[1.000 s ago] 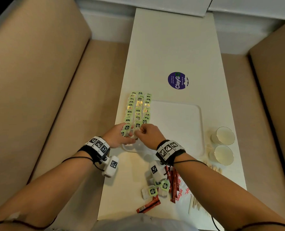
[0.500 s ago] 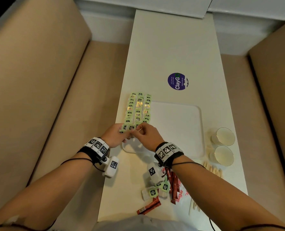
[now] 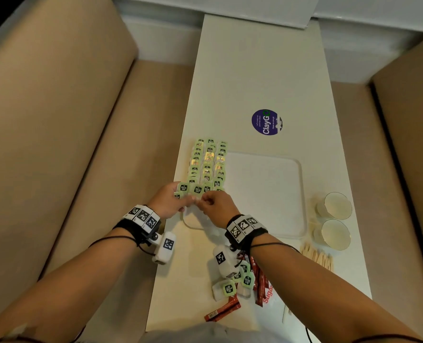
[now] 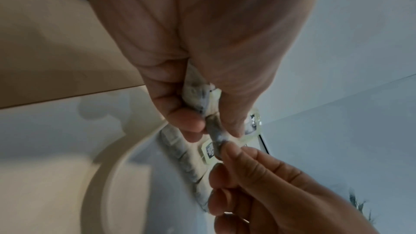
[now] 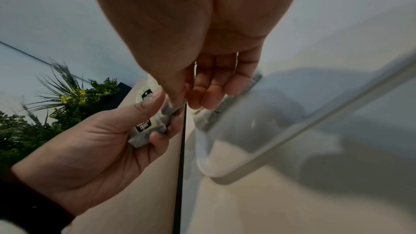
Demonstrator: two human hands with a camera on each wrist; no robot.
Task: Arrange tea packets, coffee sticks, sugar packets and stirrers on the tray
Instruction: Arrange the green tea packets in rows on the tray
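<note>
Green-labelled tea packets (image 3: 209, 164) lie in three columns along the left side of the white tray (image 3: 264, 194). Over the tray's near left corner my left hand (image 3: 184, 199) grips a small fanned bunch of tea packets (image 3: 189, 190). My right hand (image 3: 203, 198) meets it and pinches one tea packet of that bunch between thumb and forefinger. The left wrist view shows that pinched packet (image 4: 215, 135) stretched between both hands. The right wrist view shows the bunch (image 5: 144, 125) in the left hand's curled fingers, just above the tray rim (image 5: 247, 166).
Loose tea packets (image 3: 230, 288), red coffee sticks (image 3: 260, 285), a sugar packet (image 3: 268, 297) and wooden stirrers (image 3: 316, 258) lie on the near table end. Two paper cups (image 3: 336, 206) stand right of the tray. Beige seats flank the narrow table.
The bunch in my left hand has fanned out a little wider. Both hands stay together over the tray's near left corner, barely shifted.
</note>
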